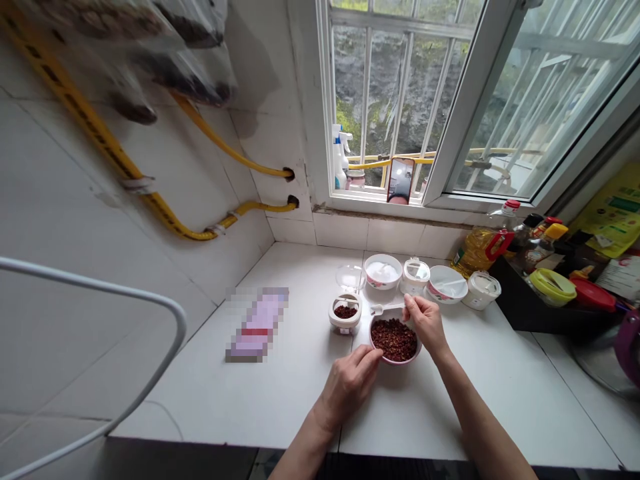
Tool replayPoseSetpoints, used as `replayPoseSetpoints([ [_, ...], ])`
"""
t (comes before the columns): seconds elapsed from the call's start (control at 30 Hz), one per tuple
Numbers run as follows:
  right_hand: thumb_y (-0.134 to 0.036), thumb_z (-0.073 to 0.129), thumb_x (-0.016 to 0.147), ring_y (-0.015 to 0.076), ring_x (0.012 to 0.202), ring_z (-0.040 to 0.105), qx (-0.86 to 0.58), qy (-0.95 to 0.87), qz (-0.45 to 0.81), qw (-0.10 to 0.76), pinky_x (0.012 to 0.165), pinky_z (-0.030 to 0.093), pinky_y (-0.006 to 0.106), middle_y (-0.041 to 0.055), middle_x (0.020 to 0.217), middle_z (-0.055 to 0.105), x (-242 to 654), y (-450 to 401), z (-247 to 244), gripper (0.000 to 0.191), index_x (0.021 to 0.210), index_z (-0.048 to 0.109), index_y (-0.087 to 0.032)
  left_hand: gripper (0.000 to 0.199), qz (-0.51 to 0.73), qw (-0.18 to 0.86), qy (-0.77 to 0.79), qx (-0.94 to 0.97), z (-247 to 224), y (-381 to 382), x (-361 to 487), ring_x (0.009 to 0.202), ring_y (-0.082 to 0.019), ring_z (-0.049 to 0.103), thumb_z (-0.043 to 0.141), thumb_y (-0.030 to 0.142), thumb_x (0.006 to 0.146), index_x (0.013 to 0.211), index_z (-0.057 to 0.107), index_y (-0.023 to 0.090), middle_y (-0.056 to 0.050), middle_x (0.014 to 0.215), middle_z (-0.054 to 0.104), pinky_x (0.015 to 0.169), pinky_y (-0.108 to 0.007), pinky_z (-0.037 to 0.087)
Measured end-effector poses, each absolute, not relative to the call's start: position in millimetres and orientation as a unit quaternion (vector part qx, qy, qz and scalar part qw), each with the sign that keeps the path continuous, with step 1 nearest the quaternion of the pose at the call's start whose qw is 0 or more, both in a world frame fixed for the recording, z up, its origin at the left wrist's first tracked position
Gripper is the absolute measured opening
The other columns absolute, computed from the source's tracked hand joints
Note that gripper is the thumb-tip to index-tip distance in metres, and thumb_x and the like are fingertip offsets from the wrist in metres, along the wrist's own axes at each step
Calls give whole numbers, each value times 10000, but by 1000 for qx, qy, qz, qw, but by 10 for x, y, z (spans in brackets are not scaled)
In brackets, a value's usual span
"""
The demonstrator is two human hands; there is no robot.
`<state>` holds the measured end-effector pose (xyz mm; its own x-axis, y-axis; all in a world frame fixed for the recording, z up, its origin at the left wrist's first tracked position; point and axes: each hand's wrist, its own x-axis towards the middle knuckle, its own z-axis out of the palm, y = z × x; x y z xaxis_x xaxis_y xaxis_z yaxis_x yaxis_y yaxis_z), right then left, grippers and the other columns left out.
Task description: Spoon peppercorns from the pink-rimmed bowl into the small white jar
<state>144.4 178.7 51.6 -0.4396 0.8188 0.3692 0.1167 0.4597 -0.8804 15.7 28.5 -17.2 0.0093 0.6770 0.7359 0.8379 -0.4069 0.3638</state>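
A white spoon (391,308) is gripped at its handle end between the thumb and the fingers of the right hand (427,323), and the near left rim of a small bowl (400,362) is pinched by the fingers of the left hand (354,380). The bowl is placed on the white counter (295,393), in front of the person, and it is filled with reddish-brown grains (394,340). The long axis of the spoon is laid almost sideways, along the far rim of the bowl, so that its scoop end is pointed to the left, toward a small jar (345,324). This jar is found just beside the bowl, on its left and a little farther from the person than the left hand; its lid (351,277) is tipped back on the far side, and dark grains (345,312) can be seen inside. The left hand is situated nearer to the jar than the right hand, but by the spoon the distance of the right hand is partly bridged: in this view, only a narrow gap is left between the scoop and the jar. Whether the scoop is loaded, and how high it is held above the rim, cannot be told with certainty. Behind the bowl, two flowered bowls (384,285) and two lidded jars (415,275) are lined up.
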Motion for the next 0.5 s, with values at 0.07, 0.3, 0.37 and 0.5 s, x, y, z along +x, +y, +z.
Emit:
replayPoseSetpoints([
  [0.07, -444, 473, 955, 144, 531, 523, -297, -773, 342, 443, 619, 437, 288, -5, 510, 553, 1346, 1730, 588, 486, 526, 501, -217, 238, -454, 83, -539, -704, -176, 284, 159, 774, -154, 694, 443, 100, 954, 1128, 588, 172, -70, 903, 679, 653, -215, 564],
  [0.3, -254, 453, 992, 137, 574, 480, -134, -891, 43, 433, 949, 385, 376, -28, 554, 553, 1035, 1532, 655, 356, 642, 502, -211, 225, -445, 86, -548, -703, -171, 291, 165, 718, -155, 682, 414, 96, 952, 1063, 595, 168, -64, 853, 661, 603, -211, 546],
  [0.37, -232, 459, 987, 136, 575, 482, -116, -896, 28, 427, 954, 382, 373, -31, 552, 550, 1045, 1535, 653, 347, 642, 496, -211, 224, -442, 87, -551, -702, -160, 288, 167, 713, -154, 683, 412, 94, 952, 1052, 598, 169, -62, 846, 660, 600, -209, 545],
  [0.5, -254, 459, 977, 126, 524, 471, -185, -868, 83, 453, 916, 401, 365, -36, 537, 545, 1255, 1686, 667, 362, 618, 493, -218, 235, -441, 82, -553, -702, -152, 276, 167, 759, -156, 694, 426, 103, 952, 1102, 592, 176, -70, 886, 675, 646, -214, 561],
])
